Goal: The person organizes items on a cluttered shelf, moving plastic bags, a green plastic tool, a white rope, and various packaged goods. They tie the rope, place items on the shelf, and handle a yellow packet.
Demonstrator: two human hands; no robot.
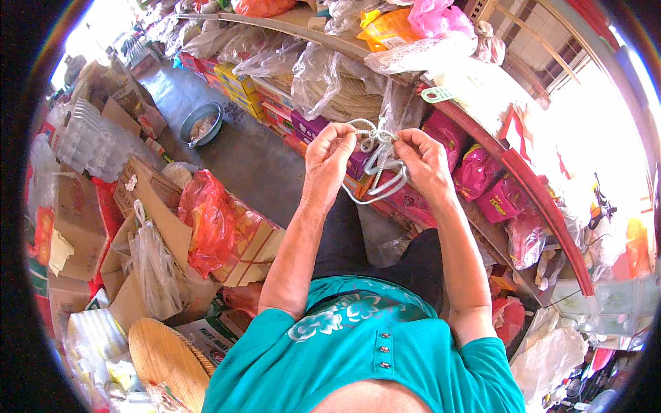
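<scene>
A tangled bundle of thin pale cord [381, 149] hangs between my two hands, with several loops drooping below a knotted part. My left hand [330, 152] pinches a strand at the bundle's left side between thumb and fingers. On the other side, my right hand [422, 155] pinches the cord near the knot with its thumb and index finger. Both hands are raised in front of the shelves, close to each other but apart. A longer loop of the cord curves down below the hands.
Shelves with a red edge [547, 217] hold pink packages [477, 170] and plastic bags ahead and to the right. A blue basin [202, 124] stands on the floor. Cardboard boxes [155, 206], a red plastic bag [206, 222] and a round wooden board [165, 361] lie at the left.
</scene>
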